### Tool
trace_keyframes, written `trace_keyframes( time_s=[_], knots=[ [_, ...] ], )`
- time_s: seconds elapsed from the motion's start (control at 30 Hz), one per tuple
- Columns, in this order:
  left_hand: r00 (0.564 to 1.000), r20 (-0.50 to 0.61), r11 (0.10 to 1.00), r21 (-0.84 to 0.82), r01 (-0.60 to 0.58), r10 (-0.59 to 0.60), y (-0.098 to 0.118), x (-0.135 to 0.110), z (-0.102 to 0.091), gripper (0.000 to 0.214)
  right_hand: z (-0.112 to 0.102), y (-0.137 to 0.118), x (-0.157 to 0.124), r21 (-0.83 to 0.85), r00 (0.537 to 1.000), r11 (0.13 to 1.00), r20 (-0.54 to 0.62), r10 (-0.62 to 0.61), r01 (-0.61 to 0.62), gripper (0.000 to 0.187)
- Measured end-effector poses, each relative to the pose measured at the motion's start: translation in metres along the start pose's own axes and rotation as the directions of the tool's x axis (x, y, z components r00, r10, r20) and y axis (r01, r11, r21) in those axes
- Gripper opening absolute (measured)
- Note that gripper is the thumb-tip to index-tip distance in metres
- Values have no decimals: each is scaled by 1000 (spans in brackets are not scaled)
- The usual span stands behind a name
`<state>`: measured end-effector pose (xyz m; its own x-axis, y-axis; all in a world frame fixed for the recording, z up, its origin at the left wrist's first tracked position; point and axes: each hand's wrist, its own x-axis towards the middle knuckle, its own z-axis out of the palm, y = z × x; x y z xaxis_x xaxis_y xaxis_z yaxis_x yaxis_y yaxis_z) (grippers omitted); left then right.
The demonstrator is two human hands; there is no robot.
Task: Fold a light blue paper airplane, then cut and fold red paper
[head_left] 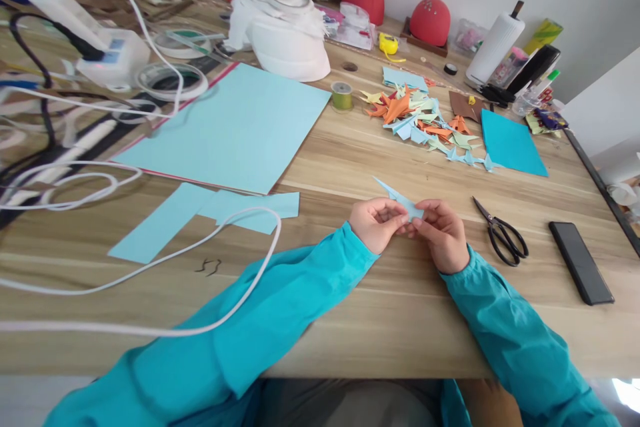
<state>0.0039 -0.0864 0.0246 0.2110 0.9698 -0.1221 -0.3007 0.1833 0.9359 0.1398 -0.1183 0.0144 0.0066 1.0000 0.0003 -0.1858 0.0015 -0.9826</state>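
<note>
A small piece of folded light-blue paper (409, 205), with a thin point sticking out to the upper left, is pinched between both hands just above the table. My left hand (376, 223) grips its left side with thumb and fingers. On the other side, my right hand (443, 233) pinches its lower right edge. The fingertips cover part of the folds. Black-handled scissors (504, 235) lie right of my right hand. Beyond the hands is a pile of folded paper cranes (417, 121) in orange, blue, yellow and pale green.
Large light-blue sheets (235, 127) and cut paper strips (160, 223) lie left. A white cable (245, 303) loops over my left sleeve. A phone (580, 263) rests at the right. Behind are a thread spool (342, 97), a yellow tape measure (389, 45) and a blue paper square (514, 142).
</note>
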Motion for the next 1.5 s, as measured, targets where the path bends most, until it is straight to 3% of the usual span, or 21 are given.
trace_keyframes(
  time_s=[0.13, 0.3, 0.47, 0.77, 0.97, 1.07, 1.2, 1.27, 1.4, 1.5],
  knots=[
    [1000, 4, 1000, 26, -18, 18, 3, -1, 0, 11, 0, 0, 0, 50, 1000, 999, 16, 15, -16, 20],
    [999, 39, 996, 80, -30, 27, 7, -5, 2, 5, 2, -2, 0, -52, 998, 997, 27, -60, 62, 25],
    [998, 47, 995, 78, -55, 52, 5, -5, 1, 4, 1, 0, 1, -41, 996, 996, 39, -82, 84, 25],
    [995, 70, 997, -24, -67, 69, -2, 1, -1, 17, -2, 4, 1, 4, 995, 996, 40, -87, 87, 27],
    [986, 137, 994, 37, -99, 93, -1, 0, -7, 36, -3, 1, 4, 60, 994, 995, -85, -69, 75, 25],
    [977, 55, 969, 131, -210, 205, 0, 4, -15, 34, -4, -3, 7, 144, 986, 989, -169, 8, 17, 21],
    [910, -175, 914, 232, -333, 375, 0, 19, -26, 26, -5, -8, 8, 238, 977, 970, -186, 103, -57, 17],
    [922, -163, 922, 227, -312, 352, 1, 25, -29, 29, -5, -10, 8, 272, 976, 959, -177, 129, -77, 16],
    [985, -9, 983, 73, -170, 171, 2, 27, -27, 37, -5, -12, 9, 315, 975, 944, -159, 156, -100, 12],
    [993, 15, 993, 2, -116, 116, 2, 25, -24, 36, -5, -13, 9, 306, 976, 947, -158, 151, -97, 10]
  ],
)
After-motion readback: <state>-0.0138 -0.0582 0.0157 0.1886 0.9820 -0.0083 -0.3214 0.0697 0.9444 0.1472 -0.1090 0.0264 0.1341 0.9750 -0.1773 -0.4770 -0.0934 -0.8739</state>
